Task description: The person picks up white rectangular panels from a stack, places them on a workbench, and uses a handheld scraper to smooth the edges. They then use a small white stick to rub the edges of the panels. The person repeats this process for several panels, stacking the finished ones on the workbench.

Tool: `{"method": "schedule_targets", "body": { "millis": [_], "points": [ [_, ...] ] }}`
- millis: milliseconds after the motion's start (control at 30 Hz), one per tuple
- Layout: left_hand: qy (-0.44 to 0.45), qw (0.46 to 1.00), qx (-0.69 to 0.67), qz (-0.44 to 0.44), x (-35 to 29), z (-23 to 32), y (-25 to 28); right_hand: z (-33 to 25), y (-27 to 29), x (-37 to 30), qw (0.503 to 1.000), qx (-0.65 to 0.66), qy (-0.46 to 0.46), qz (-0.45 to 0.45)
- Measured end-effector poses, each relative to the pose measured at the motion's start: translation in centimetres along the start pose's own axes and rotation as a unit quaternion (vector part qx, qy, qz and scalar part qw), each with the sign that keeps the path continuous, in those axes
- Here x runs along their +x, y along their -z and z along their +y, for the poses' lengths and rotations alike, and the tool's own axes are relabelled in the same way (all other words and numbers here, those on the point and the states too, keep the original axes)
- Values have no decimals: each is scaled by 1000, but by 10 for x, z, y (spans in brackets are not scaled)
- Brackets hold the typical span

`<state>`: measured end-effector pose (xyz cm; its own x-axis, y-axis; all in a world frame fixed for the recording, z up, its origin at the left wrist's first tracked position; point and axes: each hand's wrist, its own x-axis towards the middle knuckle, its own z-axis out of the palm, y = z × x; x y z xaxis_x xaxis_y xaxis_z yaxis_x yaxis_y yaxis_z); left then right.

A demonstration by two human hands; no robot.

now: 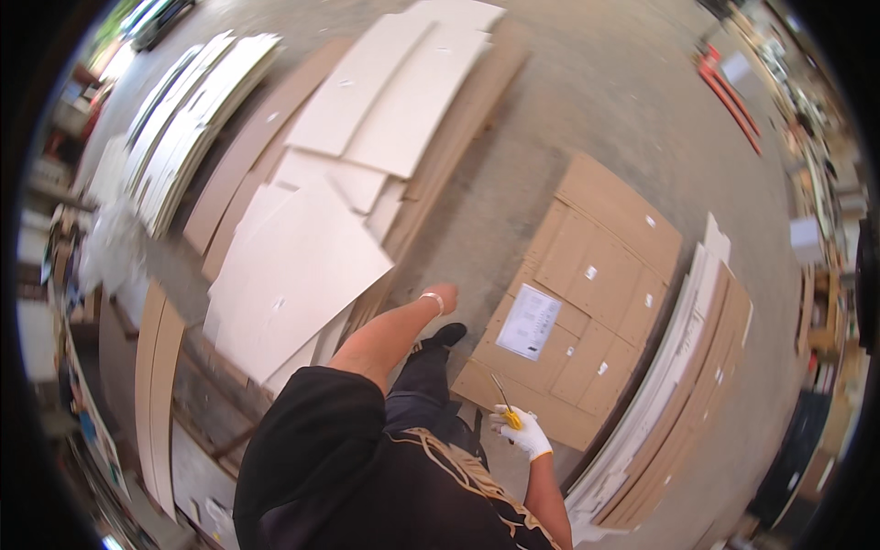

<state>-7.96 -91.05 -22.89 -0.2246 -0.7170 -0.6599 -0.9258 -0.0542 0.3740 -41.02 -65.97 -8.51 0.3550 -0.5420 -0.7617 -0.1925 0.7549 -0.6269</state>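
My right hand (527,434), in a white glove, grips a screwdriver (510,418) by its yellow handle, with the thin shaft pointing up and away. It is over the near edge of a stack of brown panels (605,275). On that stack lies a white printed sheet (529,321). My left hand (444,297) is bare, with a pale band at the wrist, and is held out over the floor between the stacks. Its fingers do not show clearly. White panels (302,266) are the nearest things to its left.
More white boards (394,92) lie on the long stack ahead. Further left are white board stacks (197,128) and clear plastic wrap (115,243). A stack of long boards (683,394) runs along the right. A red pallet jack (731,96) stands far right.
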Motion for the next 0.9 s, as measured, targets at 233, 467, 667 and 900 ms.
{"method": "schedule_targets", "body": {
  "millis": [233, 467, 667, 900],
  "points": [
    [14, 857, -344, 384, -160, -77, -55, -23, -80, -3, 970, -112, -7, -215],
    [476, 804, -356, 15, -412, -186, -379, 39, -156, 30, 977, -201, -33, -61],
    [461, 847, -262, -38, -498, -239, -462, 45, -109, 85, 987, -64, -136, 48],
    [477, 674, -465, 320, -437, -353, -339, -92, -187, 214, 972, -65, -195, 110]
  ]
}}
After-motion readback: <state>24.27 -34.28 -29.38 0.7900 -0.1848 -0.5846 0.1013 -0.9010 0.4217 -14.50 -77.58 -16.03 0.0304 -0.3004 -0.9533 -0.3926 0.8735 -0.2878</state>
